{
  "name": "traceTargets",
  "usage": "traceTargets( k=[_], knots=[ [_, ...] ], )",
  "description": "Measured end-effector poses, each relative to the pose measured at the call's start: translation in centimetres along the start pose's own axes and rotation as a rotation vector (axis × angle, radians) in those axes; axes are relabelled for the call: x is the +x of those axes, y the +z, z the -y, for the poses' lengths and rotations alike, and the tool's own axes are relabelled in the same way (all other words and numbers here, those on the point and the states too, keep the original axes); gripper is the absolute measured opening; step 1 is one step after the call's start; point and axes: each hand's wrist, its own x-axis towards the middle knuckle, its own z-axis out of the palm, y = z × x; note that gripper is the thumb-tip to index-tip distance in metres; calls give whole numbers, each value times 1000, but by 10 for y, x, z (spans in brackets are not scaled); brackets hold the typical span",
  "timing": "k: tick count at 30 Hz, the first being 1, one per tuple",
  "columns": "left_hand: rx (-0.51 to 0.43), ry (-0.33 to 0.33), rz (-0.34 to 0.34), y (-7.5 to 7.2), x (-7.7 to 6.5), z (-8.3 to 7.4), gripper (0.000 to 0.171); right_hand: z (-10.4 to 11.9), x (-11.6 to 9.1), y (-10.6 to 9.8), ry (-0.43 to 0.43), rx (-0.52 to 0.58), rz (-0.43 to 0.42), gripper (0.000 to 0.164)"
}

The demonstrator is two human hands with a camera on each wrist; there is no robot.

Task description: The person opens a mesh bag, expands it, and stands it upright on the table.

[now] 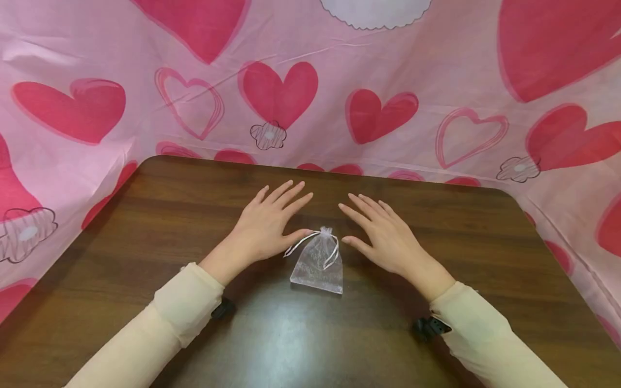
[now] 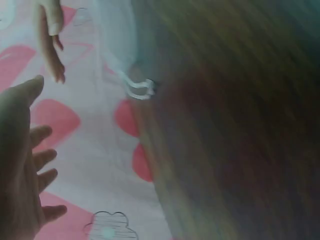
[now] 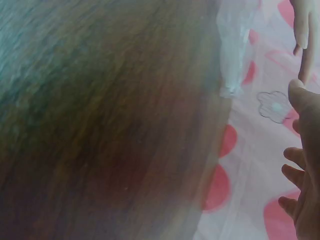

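Observation:
A small sheer white organza drawstring bag (image 1: 317, 264) lies on the dark wooden table, its gathered neck pointing away from me and its white cords loose at the sides. To its left is my left hand (image 1: 267, 223), palm down with fingers spread, the thumb tip close to the bag's cord. My right hand (image 1: 383, 231) mirrors it on the other side, fingers extended and holding nothing. Both wrist views also show the bag, as a pale blurred shape (image 2: 117, 40) in the left and a translucent strip (image 3: 232, 50) in the right.
The brown wood-grain table (image 1: 145, 226) has rounded far corners. Pink cloth (image 1: 330, 64) printed with red hearts hangs behind it and along both sides. Dark wrist straps (image 1: 429, 327) show under the cream sleeves (image 1: 480, 323).

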Motion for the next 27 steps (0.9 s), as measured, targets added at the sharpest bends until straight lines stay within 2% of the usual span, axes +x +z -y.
traceTargets(
  k=[9, 15, 22, 27],
  knots=[
    [-73, 69, 41, 13, 9, 6, 70, 0, 9, 9, 13, 113, 88, 63],
    [-116, 95, 97, 21, 19, 5, 67, 5, 13, 16, 53, 190, 104, 57],
    [-154, 75, 211, 26, 30, 4, 66, 10, 15, 23, 123, 246, 121, 49],
    [-178, 73, 232, 28, 35, 4, 59, 13, 18, 26, 138, 264, 128, 44]
  ],
)
